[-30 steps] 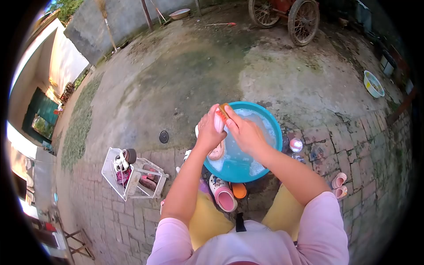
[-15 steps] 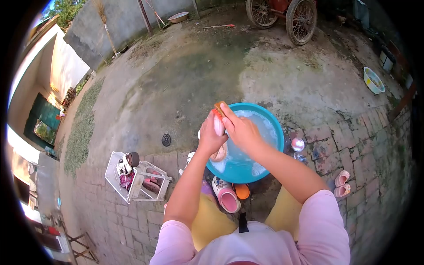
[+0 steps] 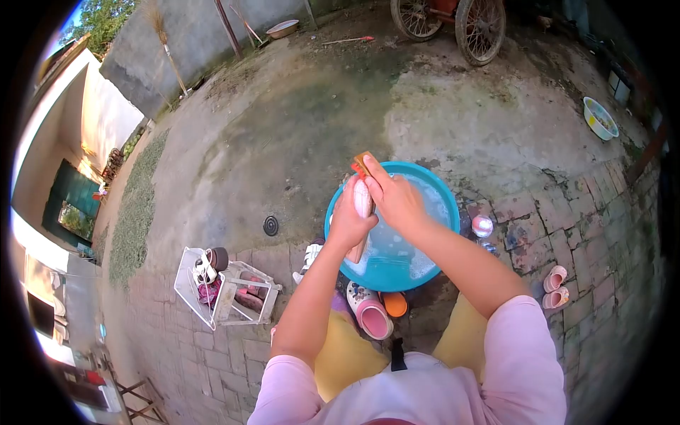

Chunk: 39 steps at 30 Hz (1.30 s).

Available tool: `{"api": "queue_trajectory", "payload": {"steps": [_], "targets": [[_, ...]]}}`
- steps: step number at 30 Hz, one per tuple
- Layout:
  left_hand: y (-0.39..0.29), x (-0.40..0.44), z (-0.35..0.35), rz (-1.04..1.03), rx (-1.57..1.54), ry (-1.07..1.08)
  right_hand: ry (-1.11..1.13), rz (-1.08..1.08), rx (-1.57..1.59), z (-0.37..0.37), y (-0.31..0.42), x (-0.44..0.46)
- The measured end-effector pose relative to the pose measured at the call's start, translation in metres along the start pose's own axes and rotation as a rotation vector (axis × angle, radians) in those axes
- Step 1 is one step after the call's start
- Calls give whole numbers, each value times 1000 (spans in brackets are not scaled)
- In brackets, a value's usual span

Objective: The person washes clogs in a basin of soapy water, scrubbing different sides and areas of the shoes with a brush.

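Note:
My left hand [image 3: 346, 221] is wrapped round a pale pink shoe [image 3: 363, 200], its whitish, soapy end pointing up and away from me. In my right hand [image 3: 398, 204] is a scrub brush [image 3: 363, 160] with a wooden back and red bristles, close above the tip of the shoe. Both hands are over the left part of a turquoise basin [image 3: 451, 212] of sudsy water. Beneath its near edge stand a white-and-pink clog [image 3: 372, 317] and a small orange object [image 3: 395, 304], whose kind I cannot make out.
A white rack [image 3: 227, 312] with shoes stands to the left, near a black drain cover [image 3: 270, 226]. White shoes [image 3: 310, 256] lie left of the basin. On the right are small pink clogs [image 3: 555, 289] and a shiny pinkish ball-like object [image 3: 482, 226]. A cart [image 3: 480, 32] stands behind.
The brush has shifted from beside the shoe to slightly beyond its tip. The shoe and both hands sit a little further right in view, which has also shifted slightly.

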<state>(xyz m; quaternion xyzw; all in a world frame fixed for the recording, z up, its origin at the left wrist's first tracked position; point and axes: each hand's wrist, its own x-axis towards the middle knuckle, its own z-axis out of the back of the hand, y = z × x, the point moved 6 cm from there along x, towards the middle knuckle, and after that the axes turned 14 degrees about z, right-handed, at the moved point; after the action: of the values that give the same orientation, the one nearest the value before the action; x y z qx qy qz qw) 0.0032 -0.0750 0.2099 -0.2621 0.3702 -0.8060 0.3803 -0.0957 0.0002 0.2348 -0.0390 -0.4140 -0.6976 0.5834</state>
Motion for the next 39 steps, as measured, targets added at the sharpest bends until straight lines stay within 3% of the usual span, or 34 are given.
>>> {"api": "queue_trajectory", "payload": {"steps": [3, 4, 5, 8, 9, 12, 14, 15, 17, 18, 20, 24, 26, 29, 31, 33, 34, 35, 36, 37, 39], "targets": [[16, 18, 6, 145, 131, 58, 104, 42, -61, -5, 22, -14], [5, 15, 6, 259, 93, 199, 176, 44, -103, -6, 29, -17], [0, 10, 4, 255, 93, 203, 172, 40, -107, -6, 24, -11], [-13, -3, 6, -27, 112, -59, 33, -66, 88, -1, 7, 2], [4, 5, 4, -24, 113, -58, 93, -31, 84, -2, 17, -11], [40, 22, -2, 115, -312, 111, 157, -4, 93, -5, 32, -14], [29, 18, -1, 115, -273, 100, 212, -73, 159, 0, 33, -3], [17, 19, 2, 109, -233, 82, 203, -68, 151, -3, 29, -1], [10, 16, 7, 128, -265, 66, -66, 18, 474, -8, 20, 0], [3, 12, 11, 57, -249, 48, -64, 11, 476, -9, 17, -1], [-6, 3, 12, 35, -300, 121, -241, -169, 702, -5, -3, -1], [-14, -4, 1, 79, -619, 245, -253, -205, 768, 2, -9, -3], [-15, -7, -1, 249, -986, 281, -270, -129, 740, 3, -1, -4], [-7, -2, -3, 235, -1049, 408, -247, -3, 691, 3, 5, -1], [-2, -1, 2, 225, -989, 367, -209, 50, 660, 8, 0, 2], [1, 1, 4, 215, -933, 327, -27, -64, 633, 6, -9, 4], [4, 3, 8, 194, -608, 182, -25, -64, 631, 7, -5, 1], [5, 5, 13, 169, -282, 37, -45, -15, 435, 11, 2, -3], [9, 9, 11, 169, -284, 35, -65, 34, 239, 16, 11, -7], [12, 14, 11, 114, -253, -7, -64, 36, 238, 15, 19, -9], [8, 16, 13, 9, -187, -86, 79, 73, 56, 7, 36, -11]]}}
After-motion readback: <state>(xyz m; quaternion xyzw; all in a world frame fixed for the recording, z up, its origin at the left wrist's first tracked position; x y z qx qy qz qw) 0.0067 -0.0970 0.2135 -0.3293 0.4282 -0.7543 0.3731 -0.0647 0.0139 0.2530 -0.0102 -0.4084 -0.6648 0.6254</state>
